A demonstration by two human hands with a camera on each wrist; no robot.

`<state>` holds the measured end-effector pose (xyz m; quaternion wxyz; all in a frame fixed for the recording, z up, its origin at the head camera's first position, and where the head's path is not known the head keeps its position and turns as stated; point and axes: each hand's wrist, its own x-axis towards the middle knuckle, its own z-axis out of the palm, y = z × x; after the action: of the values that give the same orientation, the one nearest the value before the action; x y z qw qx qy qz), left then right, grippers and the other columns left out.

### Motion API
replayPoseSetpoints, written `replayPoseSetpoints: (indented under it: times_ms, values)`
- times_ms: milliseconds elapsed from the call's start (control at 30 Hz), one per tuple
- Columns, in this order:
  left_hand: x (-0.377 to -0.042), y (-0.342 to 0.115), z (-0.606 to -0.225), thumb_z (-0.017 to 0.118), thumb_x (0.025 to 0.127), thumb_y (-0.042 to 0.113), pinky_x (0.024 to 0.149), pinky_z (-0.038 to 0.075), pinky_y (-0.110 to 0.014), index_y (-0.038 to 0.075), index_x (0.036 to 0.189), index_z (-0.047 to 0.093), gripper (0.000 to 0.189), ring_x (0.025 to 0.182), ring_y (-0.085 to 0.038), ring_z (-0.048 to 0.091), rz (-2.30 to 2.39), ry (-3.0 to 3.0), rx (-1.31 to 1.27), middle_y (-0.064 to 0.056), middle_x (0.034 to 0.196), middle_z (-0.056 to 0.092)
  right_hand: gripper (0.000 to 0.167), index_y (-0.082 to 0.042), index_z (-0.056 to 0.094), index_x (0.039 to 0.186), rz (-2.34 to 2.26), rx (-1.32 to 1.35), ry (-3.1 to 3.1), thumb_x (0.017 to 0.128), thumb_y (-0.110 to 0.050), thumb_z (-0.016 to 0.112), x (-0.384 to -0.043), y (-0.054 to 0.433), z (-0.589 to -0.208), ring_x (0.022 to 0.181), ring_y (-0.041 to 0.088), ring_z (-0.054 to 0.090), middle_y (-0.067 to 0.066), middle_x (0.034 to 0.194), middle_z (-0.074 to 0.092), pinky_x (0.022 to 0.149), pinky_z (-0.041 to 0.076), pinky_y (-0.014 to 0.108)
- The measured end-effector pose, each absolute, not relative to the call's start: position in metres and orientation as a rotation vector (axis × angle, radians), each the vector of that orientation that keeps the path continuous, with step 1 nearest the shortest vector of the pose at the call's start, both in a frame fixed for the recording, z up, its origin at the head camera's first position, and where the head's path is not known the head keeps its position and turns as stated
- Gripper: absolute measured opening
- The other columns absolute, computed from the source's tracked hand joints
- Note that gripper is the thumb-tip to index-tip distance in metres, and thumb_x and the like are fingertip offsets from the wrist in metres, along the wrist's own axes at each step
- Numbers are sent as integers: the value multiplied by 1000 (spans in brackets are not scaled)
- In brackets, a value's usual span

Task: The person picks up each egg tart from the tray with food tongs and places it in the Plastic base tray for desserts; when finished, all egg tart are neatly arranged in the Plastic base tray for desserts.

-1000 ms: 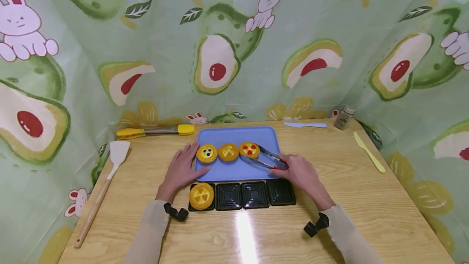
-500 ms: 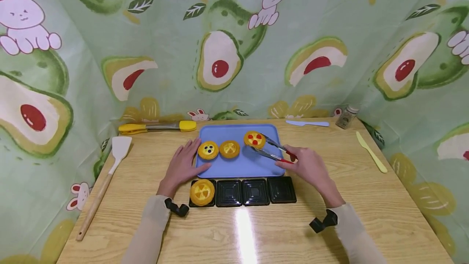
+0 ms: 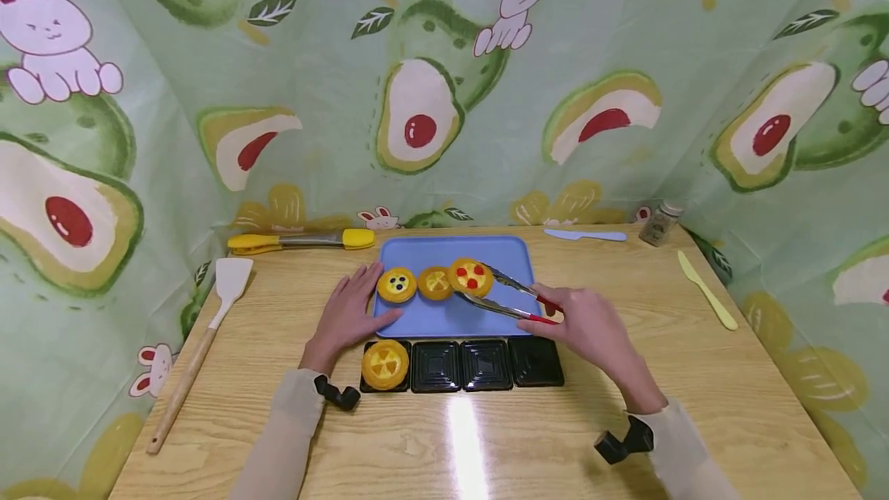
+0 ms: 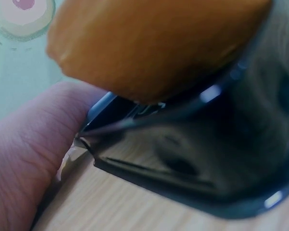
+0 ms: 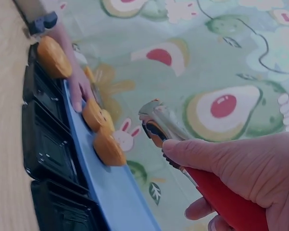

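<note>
My right hand (image 3: 583, 322) grips the red handles of metal tongs (image 3: 500, 307). Between the tong tips is an egg tart with red berries (image 3: 471, 278), overlapping the middle tart in the head view. That middle tart with yellow fruit pieces (image 3: 435, 283) and a blueberry tart (image 3: 397, 285) sit on the blue tray (image 3: 424, 322). At the tray's left edge my left hand (image 3: 347, 311) rests with fingers spread and thumb over the tray. Another fruit tart (image 3: 385, 365) stands in the leftmost black square container (image 4: 192, 154), filling the left wrist view.
Several black containers (image 3: 486, 365) line the tray's front edge. To the left lies a white turner (image 3: 229, 280); yellow-tipped tongs (image 3: 302, 240) lie behind. A blue knife (image 3: 585, 235), a shaker jar (image 3: 660, 224) and a yellow knife (image 3: 707, 290) are at the right. A patterned curtain surrounds the table.
The tongs carried the red-berry tart up and right from its place, then back left toward the middle tart. My left hand stays at the tray's edge.
</note>
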<state>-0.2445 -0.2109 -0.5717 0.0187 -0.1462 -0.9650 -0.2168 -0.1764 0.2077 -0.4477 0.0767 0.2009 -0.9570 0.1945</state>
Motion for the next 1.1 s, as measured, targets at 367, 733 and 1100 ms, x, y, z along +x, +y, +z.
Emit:
replayPoseSetpoints:
  times_ms: [367,733,1100]
  values:
    - [-243,-212,-576,53,86,86,130,8,-49,23,170,15,112,162,-23,13,-659,-3014,-444,3,174,19,61,-17,78,125,474,804,-2837,80,-58,85,-142,188,-458,53,2,30,-14,63,44,46,26,21]
    - [-244,-211,-572,55,87,85,130,9,-52,20,169,18,111,161,-26,16,-676,-2998,-446,1,174,21,61,-21,77,126,387,885,-2884,79,-60,84,-122,172,-476,58,2,38,-13,63,44,44,31,21]
    - [-245,-210,-573,57,87,83,130,10,-52,20,169,18,111,161,-25,15,-678,-2993,-462,1,174,21,63,-19,77,125,365,890,-2884,78,-60,86,-118,168,-484,56,1,34,-10,66,53,42,25,20]
